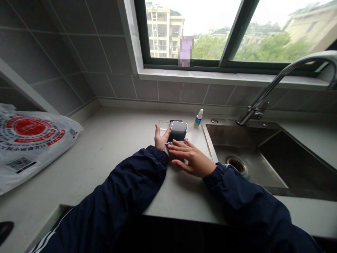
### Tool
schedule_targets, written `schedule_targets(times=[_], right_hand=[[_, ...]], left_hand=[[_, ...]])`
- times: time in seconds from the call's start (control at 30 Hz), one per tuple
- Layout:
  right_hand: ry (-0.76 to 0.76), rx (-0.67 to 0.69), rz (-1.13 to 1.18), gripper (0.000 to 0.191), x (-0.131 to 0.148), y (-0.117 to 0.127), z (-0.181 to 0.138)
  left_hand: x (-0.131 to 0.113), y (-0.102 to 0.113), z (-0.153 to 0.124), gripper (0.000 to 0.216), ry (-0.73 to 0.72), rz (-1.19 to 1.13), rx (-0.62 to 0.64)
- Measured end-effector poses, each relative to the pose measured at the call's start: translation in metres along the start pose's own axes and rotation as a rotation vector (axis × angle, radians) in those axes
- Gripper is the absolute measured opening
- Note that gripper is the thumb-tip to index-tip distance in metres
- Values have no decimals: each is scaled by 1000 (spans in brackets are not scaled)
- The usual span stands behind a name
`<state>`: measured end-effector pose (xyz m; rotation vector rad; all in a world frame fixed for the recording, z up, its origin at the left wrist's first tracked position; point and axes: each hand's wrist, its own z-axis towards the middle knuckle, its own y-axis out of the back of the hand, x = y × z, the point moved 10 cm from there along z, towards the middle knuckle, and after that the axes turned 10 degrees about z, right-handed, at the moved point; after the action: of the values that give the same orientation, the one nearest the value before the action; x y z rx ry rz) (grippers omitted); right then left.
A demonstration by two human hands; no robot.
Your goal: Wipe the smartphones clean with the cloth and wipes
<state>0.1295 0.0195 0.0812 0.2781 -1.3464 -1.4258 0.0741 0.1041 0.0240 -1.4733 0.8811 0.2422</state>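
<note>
Counter (105, 147) runs across the frame, sink (237, 151) right of center, plastic bag (28, 147) at far left. Phone (177, 131) sits center, left hand (161, 138) gripping its left edge, right hand (191, 158) spread flat over its lower end. Small spray bottle (198, 118) just behind.

Two hands (177, 151) cover one smartphone (177, 131), with one black slab (175, 122) just beyond it. Farther right stands one spray bottle (198, 118). Right: one steel sink (237, 135), one faucet (279, 84). Left: one printed plastic bag (28, 147).
</note>
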Motion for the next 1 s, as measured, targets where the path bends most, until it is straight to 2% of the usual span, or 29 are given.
schedule_targets(times=[0.33,0.43,0.67,0.83,1.0], right_hand=[[-199,-33,-136,55,-25,5,-1],[-270,-56,-169,62,-38,5,-3],[-382,-211,-226,74,-61,17,-11],[-420,-316,-255,73,-69,30,-17],[-410,-353,-240,74,-70,35,-18]], left_hand=[[3,0,1,92,-44,-20,-47],[5,-5,2,90,-38,-1,-4],[16,-25,-2,84,26,41,171],[26,-25,-3,80,101,129,247],[30,-22,-3,80,126,190,287]])
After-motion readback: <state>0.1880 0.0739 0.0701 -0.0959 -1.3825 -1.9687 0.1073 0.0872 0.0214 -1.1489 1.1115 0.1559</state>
